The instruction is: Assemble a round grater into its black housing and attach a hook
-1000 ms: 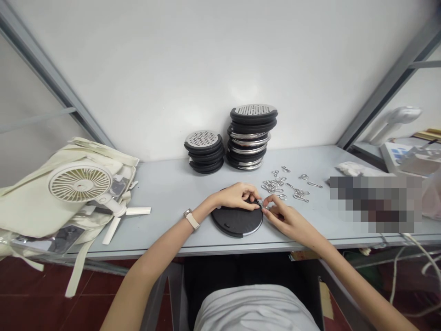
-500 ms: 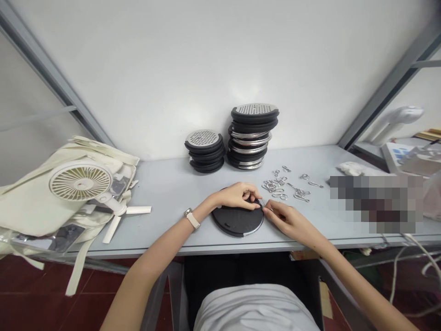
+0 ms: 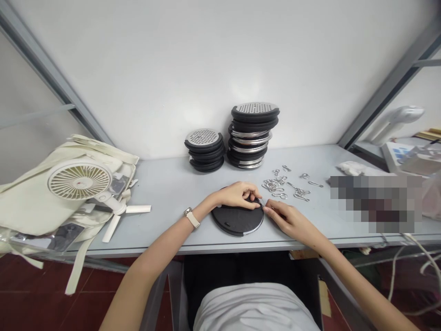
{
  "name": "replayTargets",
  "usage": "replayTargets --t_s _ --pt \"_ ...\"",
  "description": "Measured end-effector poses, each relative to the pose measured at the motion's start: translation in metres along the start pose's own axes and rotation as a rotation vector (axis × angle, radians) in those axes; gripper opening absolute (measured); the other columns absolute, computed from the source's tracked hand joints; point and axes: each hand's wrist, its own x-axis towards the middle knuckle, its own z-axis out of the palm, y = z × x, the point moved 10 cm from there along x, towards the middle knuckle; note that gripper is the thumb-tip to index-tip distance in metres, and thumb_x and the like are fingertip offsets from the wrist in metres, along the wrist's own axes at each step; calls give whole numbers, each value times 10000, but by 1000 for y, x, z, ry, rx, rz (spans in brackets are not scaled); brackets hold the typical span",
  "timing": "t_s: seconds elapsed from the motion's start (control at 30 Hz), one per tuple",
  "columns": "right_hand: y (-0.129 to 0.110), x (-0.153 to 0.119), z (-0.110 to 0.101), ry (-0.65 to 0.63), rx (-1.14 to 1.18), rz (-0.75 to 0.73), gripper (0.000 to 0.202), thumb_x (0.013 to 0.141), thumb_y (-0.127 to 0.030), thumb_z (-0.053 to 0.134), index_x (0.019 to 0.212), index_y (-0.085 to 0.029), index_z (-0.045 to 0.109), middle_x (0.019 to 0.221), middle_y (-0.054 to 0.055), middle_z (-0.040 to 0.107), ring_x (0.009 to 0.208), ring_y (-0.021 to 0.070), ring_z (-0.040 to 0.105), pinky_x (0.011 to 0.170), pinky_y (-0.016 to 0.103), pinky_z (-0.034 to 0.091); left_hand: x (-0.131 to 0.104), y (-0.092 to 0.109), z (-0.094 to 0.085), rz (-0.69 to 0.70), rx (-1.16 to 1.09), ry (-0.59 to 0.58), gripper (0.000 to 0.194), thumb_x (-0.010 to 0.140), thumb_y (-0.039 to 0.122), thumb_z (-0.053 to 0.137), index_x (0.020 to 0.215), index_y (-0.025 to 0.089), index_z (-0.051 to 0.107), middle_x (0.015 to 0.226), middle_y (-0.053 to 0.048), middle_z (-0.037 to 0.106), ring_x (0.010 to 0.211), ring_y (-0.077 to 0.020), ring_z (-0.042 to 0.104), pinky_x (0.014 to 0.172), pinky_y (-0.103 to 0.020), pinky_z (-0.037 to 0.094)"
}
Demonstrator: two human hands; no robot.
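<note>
A round black disc (image 3: 237,221) with a shiny metal strip on its lower right rim lies flat near the table's front edge. My left hand (image 3: 241,195) rests over its far part, thumb and fingers closed on the right rim. At that same rim, my right hand (image 3: 280,214) pinches a small, thin metal piece that looks like a hook clip; most of it is hidden by the fingertips. Several silver hook clips with rings (image 3: 274,185) lie loose just beyond my right hand.
Two stacks of black-rimmed discs, a short one (image 3: 206,157) and a taller one (image 3: 253,124), stand by the wall. At left, a white fan (image 3: 81,181) sits on a cream bag (image 3: 31,207). White cables (image 3: 396,271) hang at the right.
Hardly anything differs. Both hands stay at the disc's right rim, with only a slight shift of the right fingers; the view has moved a little.
</note>
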Motion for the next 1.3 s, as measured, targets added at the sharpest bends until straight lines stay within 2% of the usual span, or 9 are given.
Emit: replayTargets --t_s 0.23,0.63,0.93,1.3 --pt "0 -1 -1 7 -19 2 309 969 -392 348 712 -225 386 628 -18 447 596 151 462 566 264 375 0 0 1 40 -20 -8 282 730 305 694 931 115 642 764 10 533 617 -68 403 555 -210 335" --pt "-2 0 0 5 -63 -18 280 966 -380 357 739 -223 408 623 -27 439 561 145 449 566 267 365 0 -2 0 -12 -6 -2 291 719 309 707 933 123 642 776 6 541 621 -68 411 563 -209 338" --pt "-4 -1 1 -16 -70 -32 275 971 -379 347 759 -224 428 639 -18 451 589 158 471 594 274 369 -1 3 -2 63 -13 -7 344 717 376 719 943 132 633 789 5 552 608 -65 398 534 -204 326" --pt "-5 -1 4 -41 -91 -36 279 983 -381 328 764 -226 404 634 -14 449 620 172 463 612 281 358 -3 15 -5 61 67 46 210 725 265 701 867 129 626 795 4 520 611 -60 401 567 -197 355"
